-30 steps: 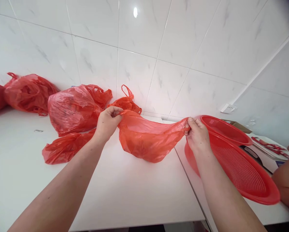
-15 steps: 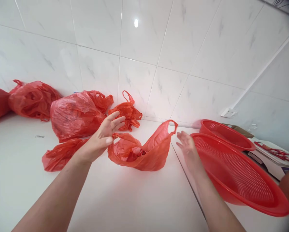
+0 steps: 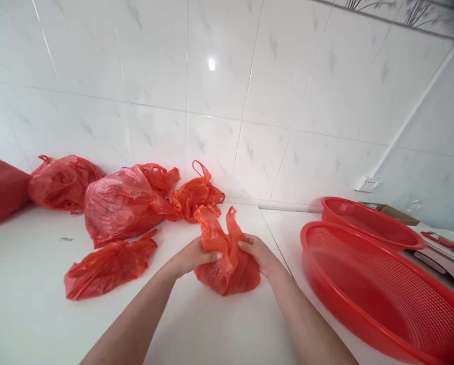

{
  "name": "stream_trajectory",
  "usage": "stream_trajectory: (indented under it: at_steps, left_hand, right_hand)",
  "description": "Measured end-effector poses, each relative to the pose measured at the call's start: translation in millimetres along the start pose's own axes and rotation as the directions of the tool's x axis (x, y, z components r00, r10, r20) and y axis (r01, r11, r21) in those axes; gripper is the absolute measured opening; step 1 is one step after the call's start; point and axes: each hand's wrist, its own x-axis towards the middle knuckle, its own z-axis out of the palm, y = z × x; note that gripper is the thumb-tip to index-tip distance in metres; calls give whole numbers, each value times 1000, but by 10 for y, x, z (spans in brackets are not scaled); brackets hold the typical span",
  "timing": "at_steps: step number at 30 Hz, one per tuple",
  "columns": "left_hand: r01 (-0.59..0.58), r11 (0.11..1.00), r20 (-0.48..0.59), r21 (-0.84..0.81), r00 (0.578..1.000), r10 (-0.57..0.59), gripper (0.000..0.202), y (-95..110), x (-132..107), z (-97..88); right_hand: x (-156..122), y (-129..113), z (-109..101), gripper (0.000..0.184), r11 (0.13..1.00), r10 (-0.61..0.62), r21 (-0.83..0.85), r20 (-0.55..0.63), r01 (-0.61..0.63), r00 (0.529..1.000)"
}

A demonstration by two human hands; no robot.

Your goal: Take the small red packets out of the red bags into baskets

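A small red plastic bag (image 3: 227, 263) sits on the white counter (image 3: 212, 329) in front of me, bunched together at its top. My left hand (image 3: 192, 255) grips its left side with the fingers closed on the plastic. From the other side, my right hand (image 3: 259, 252) pinches the gathered top. The bag's handles stick up between the two hands. What is inside the bag is hidden.
Several other red bags lie along the tiled wall: a full one (image 3: 124, 205), a flat one (image 3: 109, 263), a small knotted one (image 3: 198, 192), more at far left (image 3: 62, 182). Two red perforated baskets (image 3: 382, 294) stand to the right, with a wall socket (image 3: 367, 183) behind.
A second ago both hands stretched the bag wide apart, then let go with fingers spread. Now both hands have closed in and gathered the bag's top together.
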Motion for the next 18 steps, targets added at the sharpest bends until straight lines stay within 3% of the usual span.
stream_trajectory:
  at_steps: [3, 5, 7, 9, 13, 18]
  left_hand:
    - [-2, 977, -181, -215, 983, -38, 27, -117, 343, 44]
    - [-59, 900, -348, -431, 932, -106, 27, -294, 532, 37]
    - [-77, 804, -417, -590, 881, -222, 22, -507, 671, 36]
    - [5, 707, -346, -707, 870, -352, 20, -695, 754, 41]
    - [66, 601, -195, -796, 913, -359, 25, -860, 810, 2]
    - [30, 570, -250, -821, 879, -406, 25, -831, 874, -135]
  right_hand:
    - [105, -27, -83, 24, 972, -109, 201, -67, 121, 992]
    - [188, -18, -193, 20, 932, -180, 284, -181, 226, 967]
    - [281, 33, -303, 18, 927, -167, 291, -248, 238, 954]
    - [365, 119, -383, 21, 951, -116, 247, -266, 184, 957]
    - [472, 275, -414, 33, 987, -66, 129, -214, 96, 975]
    - [630, 281, -328, 37, 997, -79, 14, -143, 82, 987]
